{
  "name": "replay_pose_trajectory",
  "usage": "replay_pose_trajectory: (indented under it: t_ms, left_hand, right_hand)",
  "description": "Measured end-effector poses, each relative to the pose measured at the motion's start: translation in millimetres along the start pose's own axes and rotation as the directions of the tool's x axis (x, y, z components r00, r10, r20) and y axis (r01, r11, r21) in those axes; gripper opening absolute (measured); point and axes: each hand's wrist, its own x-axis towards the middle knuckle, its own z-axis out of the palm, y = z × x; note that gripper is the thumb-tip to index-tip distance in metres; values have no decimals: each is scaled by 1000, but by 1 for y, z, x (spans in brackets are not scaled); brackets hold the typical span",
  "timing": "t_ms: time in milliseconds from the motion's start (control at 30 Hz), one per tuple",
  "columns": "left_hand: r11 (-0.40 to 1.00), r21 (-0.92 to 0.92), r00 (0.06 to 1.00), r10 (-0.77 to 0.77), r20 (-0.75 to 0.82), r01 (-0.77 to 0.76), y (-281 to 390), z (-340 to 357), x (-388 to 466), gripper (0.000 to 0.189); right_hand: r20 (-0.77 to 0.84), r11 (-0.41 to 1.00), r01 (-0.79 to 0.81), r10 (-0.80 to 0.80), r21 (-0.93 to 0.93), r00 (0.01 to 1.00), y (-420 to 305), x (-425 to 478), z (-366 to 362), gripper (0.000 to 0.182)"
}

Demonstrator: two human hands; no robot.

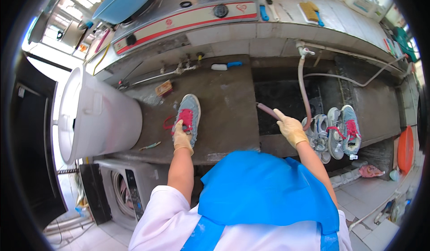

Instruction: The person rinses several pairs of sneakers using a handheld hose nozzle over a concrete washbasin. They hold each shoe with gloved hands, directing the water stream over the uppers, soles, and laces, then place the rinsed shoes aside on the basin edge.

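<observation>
My left hand (pixel 182 140), in a pale rubber glove, grips a light blue sneaker (pixel 191 109) with a pink tongue and laces, its thumb at the shoe's opening. The sneaker's toe points away from me over the dark stone counter (pixel 228 116). In my right hand (pixel 291 129), gloved alike, is a pinkish rubber hose (pixel 267 110), its end directed left near the sink's edge. The hose comes down from a wall tap (pixel 305 51). Several washed-out pale shoes stand right of that hand, among them a matching blue sneaker (pixel 350 126) with pink laces.
A scrubbing brush (pixel 226 65) and a soap bar (pixel 164 88) lie on the counter, with a toothbrush (pixel 150 146) near its front edge. A large white bucket (pixel 111 113) stands at left. The dark sink basin (pixel 285 93) opens at right. Above is a gas stove (pixel 188 19).
</observation>
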Motion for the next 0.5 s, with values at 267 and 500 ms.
replay_pose_trajectory:
  t_ms: [267,500]
  left_hand:
    - [883,-351,946,-251,206,311,18,88,-32,31]
    - [972,-1,811,-197,551,236,-17,205,-44,34]
  right_hand:
    - [-26,998,64,-64,20,998,-21,-1,-9,58]
    - [16,997,75,-75,-15,997,-48,-4,-30,57]
